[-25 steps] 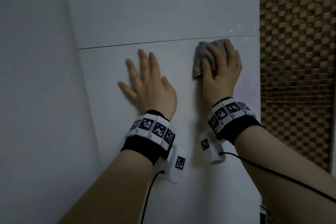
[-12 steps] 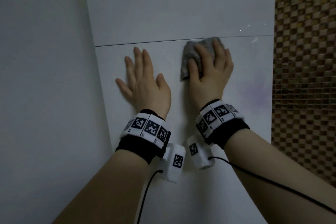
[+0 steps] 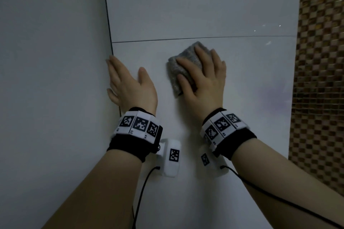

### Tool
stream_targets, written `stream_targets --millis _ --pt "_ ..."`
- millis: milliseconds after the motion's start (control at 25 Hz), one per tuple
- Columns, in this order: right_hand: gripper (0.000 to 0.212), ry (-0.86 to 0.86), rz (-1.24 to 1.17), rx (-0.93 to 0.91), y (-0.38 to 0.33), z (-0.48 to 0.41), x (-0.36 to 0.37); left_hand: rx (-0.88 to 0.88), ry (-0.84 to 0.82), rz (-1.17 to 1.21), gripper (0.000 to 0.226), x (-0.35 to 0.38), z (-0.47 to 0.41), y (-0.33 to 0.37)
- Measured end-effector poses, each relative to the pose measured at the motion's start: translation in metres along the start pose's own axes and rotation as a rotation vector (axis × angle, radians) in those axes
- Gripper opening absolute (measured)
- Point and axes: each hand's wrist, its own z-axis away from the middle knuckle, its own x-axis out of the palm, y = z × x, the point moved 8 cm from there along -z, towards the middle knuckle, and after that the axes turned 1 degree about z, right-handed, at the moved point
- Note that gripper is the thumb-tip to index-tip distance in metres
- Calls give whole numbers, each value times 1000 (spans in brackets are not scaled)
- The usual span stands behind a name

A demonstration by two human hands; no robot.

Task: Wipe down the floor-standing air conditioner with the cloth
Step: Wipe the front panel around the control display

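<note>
The right hand [image 3: 202, 80] presses the gray cloth [image 3: 187, 53] on the air conditioner [image 3: 204, 15], its grip flat and open, just under the seam [image 3: 167, 40]. The left hand [image 3: 130, 83] rests flat nearby, empty.

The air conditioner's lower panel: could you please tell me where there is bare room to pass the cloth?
Widest bare patch: the panel right of the right hand, up to the tiled wall, below the seam. Also bare below both wrists. Crowded: the left edge, where the left hand rests, only a narrow gap from the cloth.
</note>
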Motion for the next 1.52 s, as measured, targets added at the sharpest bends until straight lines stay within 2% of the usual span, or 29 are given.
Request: stream_targets --millis 80,200,280,400,560,680,760,840,920,1080,1240,1440,1520 --pt "33 45 -20 25 5 -11 -5 -15 16 71 66 -3 -6 -3" --pt "33 178 -82 254 10 -15 -9 5 1 182 58 -5 -9 -9" --pt "33 160 -63 257 -2 -11 2 -2 -30 281 54 -4 -10 -15" --pt "33 120 -83 164 -9 -10 6 26 -65 388 49 -6 -13 -19" --pt "32 216 -132 298 -7 -12 2 79 -140 450 46 -5 -15 -20" --pt "32 112 -68 153 -36 -4 23 102 -170 481 45 -5 -18 -22" --pt "31 102 -64 81 -39 -5 24 119 -192 521 45 -5 -19 -23" --pt "31 172 -90 159 -33 -8 18 133 -223 567 45 -5 -19 -23" --pt "32 163 -82 198 -40 -7 23 137 -256 605 45 -4 -18 -23" --pt "32 -36 -16 -139 -75 -7 46 121 -309 654 45 -2 -19 -23" --pt "31 53 -33 -44 -71 -22 40 78 -385 723 45 -4 -17 -25" --pt "30 -49 3 -197 -89 -15 53 38 -469 806 46 -5 -17 -25" --pt "30 14 -35 -83 -83 -30 48 54 -469 763 45 -7 -18 -25"
